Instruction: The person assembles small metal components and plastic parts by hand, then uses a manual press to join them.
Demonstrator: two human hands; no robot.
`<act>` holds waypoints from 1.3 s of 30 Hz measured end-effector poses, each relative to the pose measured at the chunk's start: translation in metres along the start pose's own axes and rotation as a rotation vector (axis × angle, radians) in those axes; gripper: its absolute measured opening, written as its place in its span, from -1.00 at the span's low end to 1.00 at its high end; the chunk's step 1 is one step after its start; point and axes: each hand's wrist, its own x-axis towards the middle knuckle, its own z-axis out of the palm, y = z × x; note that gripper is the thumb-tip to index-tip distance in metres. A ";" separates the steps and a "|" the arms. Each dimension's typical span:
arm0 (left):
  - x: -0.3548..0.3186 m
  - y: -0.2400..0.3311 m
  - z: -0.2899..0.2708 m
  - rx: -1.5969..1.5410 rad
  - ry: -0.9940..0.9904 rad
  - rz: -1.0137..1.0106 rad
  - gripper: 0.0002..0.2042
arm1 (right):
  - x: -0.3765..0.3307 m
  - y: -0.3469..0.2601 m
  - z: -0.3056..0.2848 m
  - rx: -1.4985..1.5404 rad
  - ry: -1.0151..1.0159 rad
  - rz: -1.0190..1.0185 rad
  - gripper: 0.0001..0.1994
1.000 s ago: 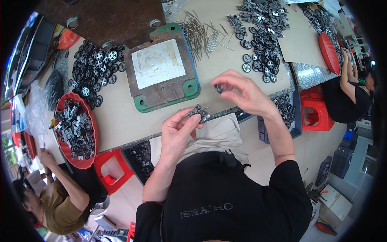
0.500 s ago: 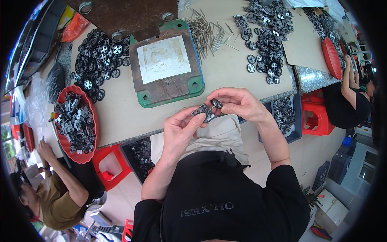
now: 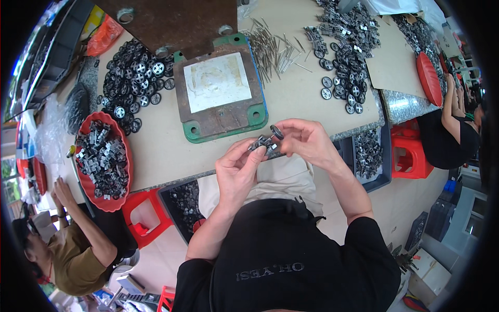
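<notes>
Just in front of the green press base, my left hand (image 3: 238,169) pinches a small dark plastic toy chassis part (image 3: 261,144) between thumb and fingers. A black toy wheel (image 3: 277,132) stands close beside that part, and a short bit of thin metal axle shows between them. My right hand (image 3: 307,144) is closed at the wheel, its fingertips against the wheel's right side. Exactly how the axle sits in the chassis is too small to tell.
A press with a green-edged base (image 3: 222,117) stands ahead. Around it lie black wheels (image 3: 138,75), metal rods (image 3: 273,49) and grey chassis parts (image 3: 351,26). A red scalloped basket (image 3: 128,171) of parts sits left; a grey bin (image 3: 383,171) is at right. Two co-workers sit at the sides.
The wheel has tipped to show its edge more upright, and my right fingers have shifted around it. My left hand keeps its grip on the chassis part. The whole view has shifted slightly.
</notes>
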 end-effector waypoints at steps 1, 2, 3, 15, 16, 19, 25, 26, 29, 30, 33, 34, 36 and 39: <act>-0.001 -0.001 -0.002 -0.048 0.009 -0.052 -0.81 | -0.003 -0.003 0.001 -0.140 -0.030 0.014 -0.79; -0.001 -0.002 -0.004 -0.095 0.017 -0.105 -0.80 | -0.005 -0.005 0.003 -0.279 -0.057 0.027 -0.81; -0.001 -0.002 -0.004 -0.089 0.018 -0.095 -0.80 | -0.006 -0.006 0.007 -0.278 -0.063 0.016 -0.81; 0.047 0.059 -0.024 0.712 0.115 0.444 -0.78 | 0.032 -0.042 0.042 -0.715 0.088 -0.706 -0.73; 0.060 0.058 -0.029 0.671 0.188 0.403 -0.79 | 0.037 -0.039 0.040 -0.730 0.103 -0.703 -0.72; 0.090 0.059 -0.038 0.666 0.264 0.414 -0.80 | 0.044 -0.026 0.029 -0.746 0.163 -0.730 -0.73; 0.114 0.046 -0.046 0.728 0.297 0.524 -0.79 | 0.039 -0.029 0.004 -0.830 0.203 -0.640 -0.79; 0.115 0.047 -0.044 0.736 0.313 0.532 -0.79 | 0.039 -0.033 -0.001 -0.831 0.206 -0.649 -0.79; 0.118 0.048 -0.040 0.775 0.319 0.643 -0.80 | 0.034 -0.063 -0.014 -0.858 0.267 -0.688 -0.82; 0.117 0.050 -0.040 0.793 0.322 0.673 -0.82 | 0.031 -0.081 -0.019 -0.889 0.301 -0.742 -0.83; 0.114 0.051 -0.042 0.854 0.341 0.687 -0.83 | 0.026 -0.151 -0.029 -1.004 0.422 -1.029 -0.86; 0.108 0.047 -0.045 0.838 0.342 0.695 -0.83 | 0.025 -0.175 -0.027 -0.990 0.456 -1.066 -0.86; 0.105 0.042 -0.048 0.823 0.341 0.702 -0.84 | 0.024 -0.236 -0.020 -0.921 0.508 -1.175 -0.87; 0.102 0.039 -0.045 0.805 0.321 0.683 -0.85 | 0.043 -0.340 -0.036 -1.114 0.526 -1.306 -0.82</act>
